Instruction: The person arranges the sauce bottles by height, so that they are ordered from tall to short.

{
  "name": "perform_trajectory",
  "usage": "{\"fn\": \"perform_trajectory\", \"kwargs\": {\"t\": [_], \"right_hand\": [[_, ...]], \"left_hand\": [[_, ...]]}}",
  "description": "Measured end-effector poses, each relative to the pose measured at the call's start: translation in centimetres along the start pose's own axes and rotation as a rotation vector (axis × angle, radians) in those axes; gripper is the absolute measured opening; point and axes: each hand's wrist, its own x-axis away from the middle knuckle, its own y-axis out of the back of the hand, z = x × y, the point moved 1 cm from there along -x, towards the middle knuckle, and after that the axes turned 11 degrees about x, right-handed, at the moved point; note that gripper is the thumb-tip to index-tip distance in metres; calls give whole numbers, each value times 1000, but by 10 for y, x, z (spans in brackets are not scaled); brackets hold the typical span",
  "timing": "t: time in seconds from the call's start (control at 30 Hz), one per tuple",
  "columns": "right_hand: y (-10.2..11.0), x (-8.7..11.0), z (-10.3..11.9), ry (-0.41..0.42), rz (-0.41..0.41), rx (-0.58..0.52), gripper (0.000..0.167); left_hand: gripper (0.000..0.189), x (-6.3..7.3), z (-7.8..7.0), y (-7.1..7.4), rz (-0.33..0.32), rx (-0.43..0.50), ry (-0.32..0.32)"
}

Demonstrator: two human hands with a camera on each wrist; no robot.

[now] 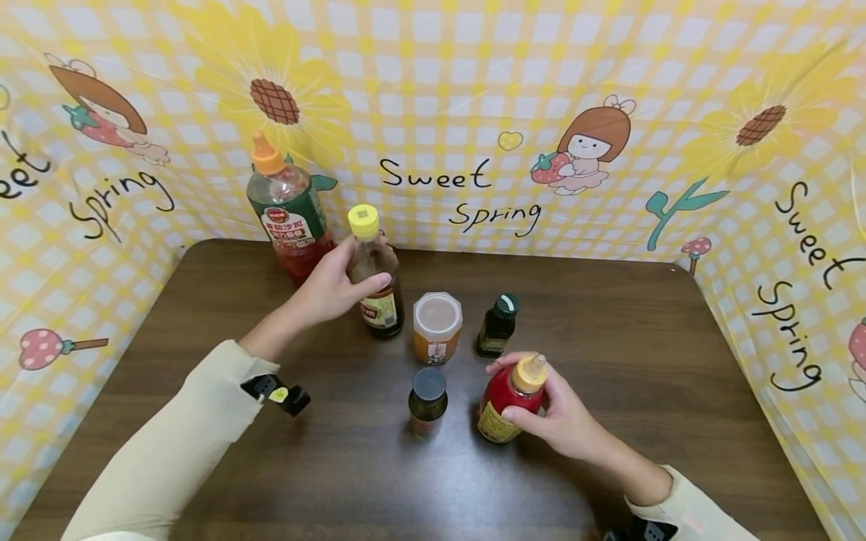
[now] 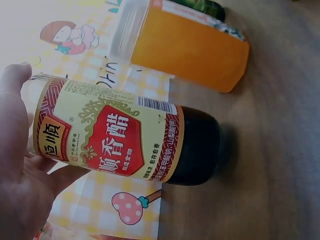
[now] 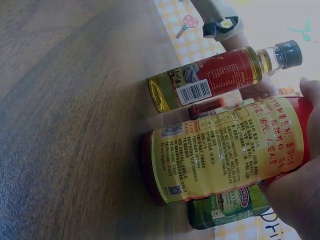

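Two hands [image 1: 338, 284] [image 1: 567, 421]: left gripping dark bottle [image 1: 382, 309], right red bottle [image 1: 502, 397]; brown table [image 1: 304, 469], checked backdrop [image 1: 433, 113]

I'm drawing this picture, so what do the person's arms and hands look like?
The left hand and right hand wear no gloves. The left sleeve and right sleeve are plain cream. Each wrist wears a black device: the left device has a yellow mark; the right device is partly cut off.
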Motion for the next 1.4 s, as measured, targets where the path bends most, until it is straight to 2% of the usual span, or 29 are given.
{"fn": "perform_trajectory", "kwargs": {"t": [0.23, 0.37, 0.67, 0.9, 1.17, 1.4], "right_hand": [[0, 0, -1, -5, -1, -7, 57], [0, 0, -1, -11, -1, -3, 57], [0, 2, 1, -53, 0, 5, 57], [0, 1, 0, -34, -4, 13, 58], [0, 0, 1, -25, -3, 3, 59], [0, -1, 2, -33, -3, 6, 58]], "left_hand": [[48, -25, 3, -1, -38, 42, 26], [46, -37, 6, -4, -34, 96, 28], [46, -52, 19, -9, -35, 151, 49], [45, -59, 24, -8, -77, 156, 88], [52, -63, 28, -9, -117, 101, 120], [58, -64, 28, -11, -80, 93, 153]]}}
